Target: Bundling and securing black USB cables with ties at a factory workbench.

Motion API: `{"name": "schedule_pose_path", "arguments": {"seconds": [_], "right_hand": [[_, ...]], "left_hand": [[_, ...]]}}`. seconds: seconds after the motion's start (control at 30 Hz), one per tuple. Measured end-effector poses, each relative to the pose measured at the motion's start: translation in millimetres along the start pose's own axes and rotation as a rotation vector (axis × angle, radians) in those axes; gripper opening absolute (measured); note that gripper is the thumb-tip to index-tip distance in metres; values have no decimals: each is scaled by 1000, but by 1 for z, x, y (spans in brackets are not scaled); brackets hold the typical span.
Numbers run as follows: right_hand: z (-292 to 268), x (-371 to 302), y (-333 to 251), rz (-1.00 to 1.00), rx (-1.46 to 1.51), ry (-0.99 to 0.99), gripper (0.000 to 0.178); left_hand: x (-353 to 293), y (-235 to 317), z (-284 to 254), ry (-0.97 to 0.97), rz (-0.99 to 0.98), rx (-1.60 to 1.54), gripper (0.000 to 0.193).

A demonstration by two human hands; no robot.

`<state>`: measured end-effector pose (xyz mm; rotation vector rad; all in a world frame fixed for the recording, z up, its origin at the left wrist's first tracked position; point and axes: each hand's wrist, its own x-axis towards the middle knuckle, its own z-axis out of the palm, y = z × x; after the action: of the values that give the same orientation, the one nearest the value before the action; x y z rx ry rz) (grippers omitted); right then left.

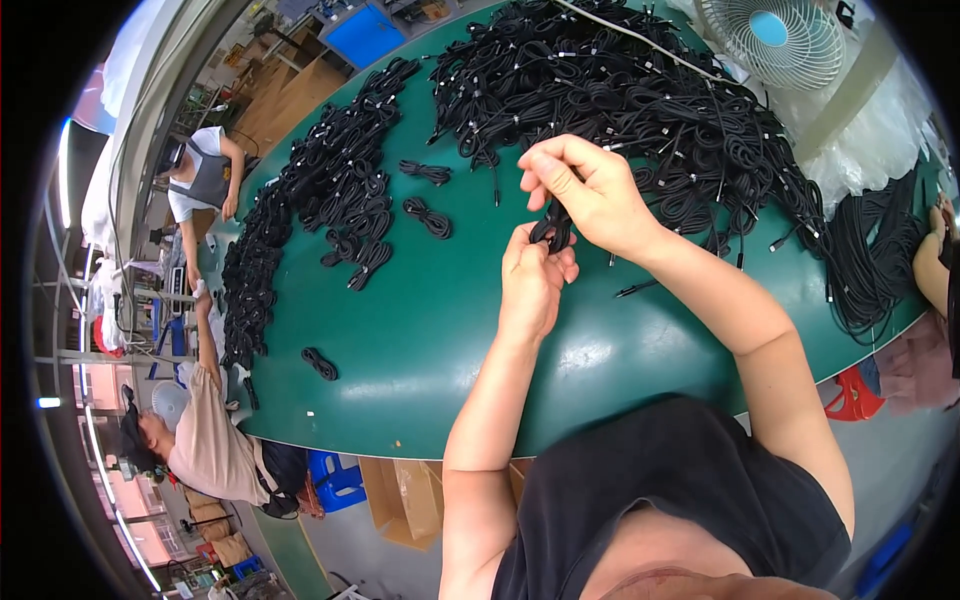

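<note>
A folded bundle of black cable (553,232) is held up over the green table in front of me. My left hand (532,285) grips its lower end, with thumb and fingers closed round the loops. Just above, my right hand (592,195) is curled at the bundle's upper part, which goes in under the palm and fingers. How those fingers meet the cable is partly hidden. Beyond my hands lies a large heap of black cables (600,85) with metal plugs. A loose cable end (637,288) rests to the right of my left hand.
Tied cable bundles (350,190) form a long pile on the left of the green table (430,370). Single bundles (428,217) lie nearer. A fan (770,35) stands far right. Two people (215,435) are on the left; another person's arm (932,255) shows at the right edge.
</note>
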<state>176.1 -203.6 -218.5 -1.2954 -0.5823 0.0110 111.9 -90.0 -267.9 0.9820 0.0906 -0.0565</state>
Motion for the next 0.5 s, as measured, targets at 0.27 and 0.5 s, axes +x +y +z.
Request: {"name": "schedule_pose_path", "arguments": {"seconds": [0.27,0.5], "right_hand": [[-10,-9,23,549,539,161,31],[-7,-33,32,591,535,59,58]], "left_hand": [[-51,-6,2,-98,-141,59,29],[-74,-22,-21,39,-65,225,23]]}}
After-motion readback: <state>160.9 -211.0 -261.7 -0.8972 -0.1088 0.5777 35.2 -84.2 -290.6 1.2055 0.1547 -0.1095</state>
